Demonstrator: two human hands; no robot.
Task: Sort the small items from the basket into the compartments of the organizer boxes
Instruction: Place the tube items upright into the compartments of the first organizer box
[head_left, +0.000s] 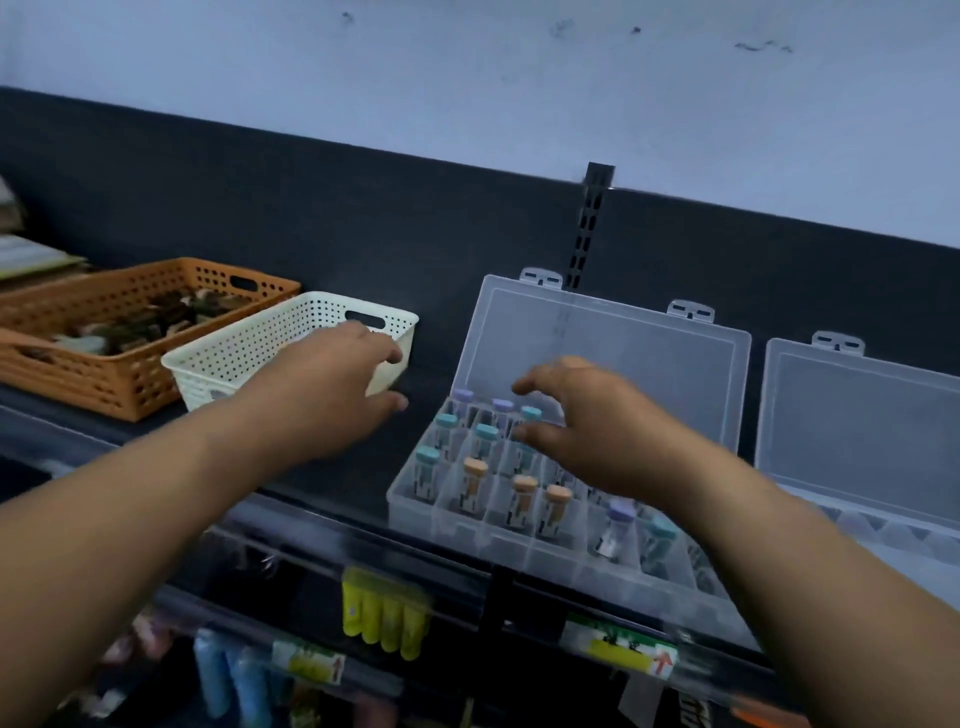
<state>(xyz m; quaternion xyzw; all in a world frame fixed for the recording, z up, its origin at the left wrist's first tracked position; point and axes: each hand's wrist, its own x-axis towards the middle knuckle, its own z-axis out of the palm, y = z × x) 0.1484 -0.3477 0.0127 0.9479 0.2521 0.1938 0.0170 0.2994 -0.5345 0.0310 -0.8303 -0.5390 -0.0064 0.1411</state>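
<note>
A white perforated basket (244, 348) stands on the dark shelf. My left hand (332, 384) reaches over its right corner, fingers loosely spread, thumb below, holding nothing that I can see. A clear organizer box (467, 525) with its lid up sits to the right. Small vials with teal (427, 457), orange (524, 486) and purple (621, 512) caps stand in its compartments. My right hand (576, 426) hovers over the box's middle compartments with fingers spread and empty. The basket's inside is mostly hidden.
An orange basket (104, 384) of dark items sits left of the white one. A second clear organizer box (857, 415) stands open at the right edge. Behind is a dark back panel with a slotted upright (589, 228). Packaged goods hang below the shelf edge.
</note>
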